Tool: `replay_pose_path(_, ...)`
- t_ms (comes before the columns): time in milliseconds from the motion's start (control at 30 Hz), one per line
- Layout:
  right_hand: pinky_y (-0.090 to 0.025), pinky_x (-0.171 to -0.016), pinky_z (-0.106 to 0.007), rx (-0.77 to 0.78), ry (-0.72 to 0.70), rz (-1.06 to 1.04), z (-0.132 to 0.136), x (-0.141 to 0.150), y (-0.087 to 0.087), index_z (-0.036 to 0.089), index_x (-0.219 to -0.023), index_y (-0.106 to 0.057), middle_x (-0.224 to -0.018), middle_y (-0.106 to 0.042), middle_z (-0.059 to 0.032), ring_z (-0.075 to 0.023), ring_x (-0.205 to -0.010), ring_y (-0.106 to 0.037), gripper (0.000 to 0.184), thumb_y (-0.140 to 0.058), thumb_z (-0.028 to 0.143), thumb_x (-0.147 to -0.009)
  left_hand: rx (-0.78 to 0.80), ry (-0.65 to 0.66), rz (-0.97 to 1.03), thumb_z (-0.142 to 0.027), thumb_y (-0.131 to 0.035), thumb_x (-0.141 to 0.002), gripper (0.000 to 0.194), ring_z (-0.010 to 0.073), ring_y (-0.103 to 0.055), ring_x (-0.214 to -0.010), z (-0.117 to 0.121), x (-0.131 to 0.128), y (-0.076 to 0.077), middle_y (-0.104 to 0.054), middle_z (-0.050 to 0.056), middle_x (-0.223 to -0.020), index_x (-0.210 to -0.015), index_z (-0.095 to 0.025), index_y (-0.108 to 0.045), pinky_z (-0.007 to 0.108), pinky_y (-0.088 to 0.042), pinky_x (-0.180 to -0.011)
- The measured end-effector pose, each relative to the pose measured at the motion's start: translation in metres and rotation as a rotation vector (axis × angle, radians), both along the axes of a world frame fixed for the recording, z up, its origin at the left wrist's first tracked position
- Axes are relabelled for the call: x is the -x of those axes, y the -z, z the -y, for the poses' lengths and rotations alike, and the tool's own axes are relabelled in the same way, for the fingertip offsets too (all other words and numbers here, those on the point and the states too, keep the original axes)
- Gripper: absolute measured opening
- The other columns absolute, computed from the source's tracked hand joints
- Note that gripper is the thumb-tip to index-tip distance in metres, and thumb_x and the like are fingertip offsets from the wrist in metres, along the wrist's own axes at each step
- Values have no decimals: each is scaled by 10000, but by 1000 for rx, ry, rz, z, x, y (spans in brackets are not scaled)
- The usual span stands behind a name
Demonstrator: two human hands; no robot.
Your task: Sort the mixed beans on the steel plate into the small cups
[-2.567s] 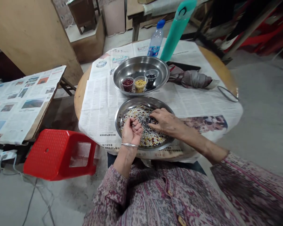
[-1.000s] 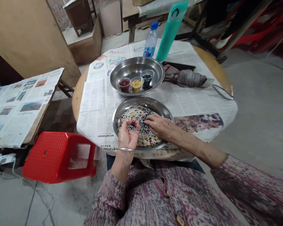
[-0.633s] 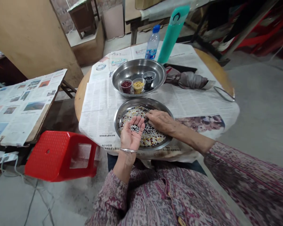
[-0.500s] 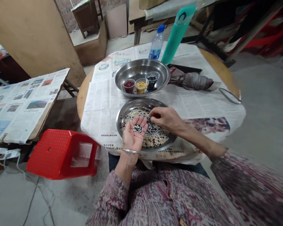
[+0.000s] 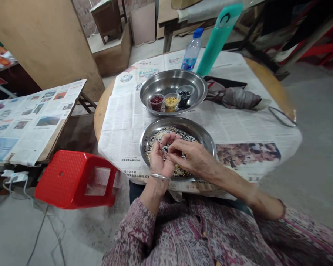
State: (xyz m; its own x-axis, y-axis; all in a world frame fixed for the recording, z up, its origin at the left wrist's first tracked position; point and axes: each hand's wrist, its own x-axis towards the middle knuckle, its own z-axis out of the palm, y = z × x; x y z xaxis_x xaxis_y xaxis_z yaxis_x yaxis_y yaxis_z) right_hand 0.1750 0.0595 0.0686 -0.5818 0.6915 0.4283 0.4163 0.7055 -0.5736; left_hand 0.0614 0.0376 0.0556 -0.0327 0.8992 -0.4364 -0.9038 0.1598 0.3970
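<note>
My left hand (image 5: 161, 164), palm up and cupped, holds a small heap of black and white grains (image 5: 165, 148). Over that palm is my right hand (image 5: 192, 158), thumb and fingertips pinched together; whatever is between them is too small to make out. Both hands are above the nearer steel tray (image 5: 211, 142), where mixed white, black, yellow and dark red grains (image 5: 172, 130) are spread. Behind it, a deeper steel basin (image 5: 200, 88) holds a clear cup of dark red beans (image 5: 157, 99), one of yellow grains (image 5: 171, 100) and one of black beans (image 5: 185, 94).
Newspaper (image 5: 119, 122) covers the round table. A water bottle (image 5: 192, 51), a tall teal bottle (image 5: 219, 40) and a folded grey umbrella (image 5: 233, 96) stand or lie behind. To the left are a red stool (image 5: 63, 177) and a newspaper-covered bench (image 5: 24, 127).
My right hand has moved from the grains in the tray to over my left palm. The left fingers have curled up more. The view has shifted slightly.
</note>
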Motion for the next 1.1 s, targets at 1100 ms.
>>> replay_pose_path(1100,-394,-1081,-549,-277,269,72,22,-9,19,242,-1438,-430,-1447,-465,-143,-332,-1345,-409,541,-556,312,-917,-26,-3,-48,-476,-247,-1031,562,231,-519,-1333,2,-8,-17,-644,124,-1298,-1067,-137,-694,366,-394,-1149)
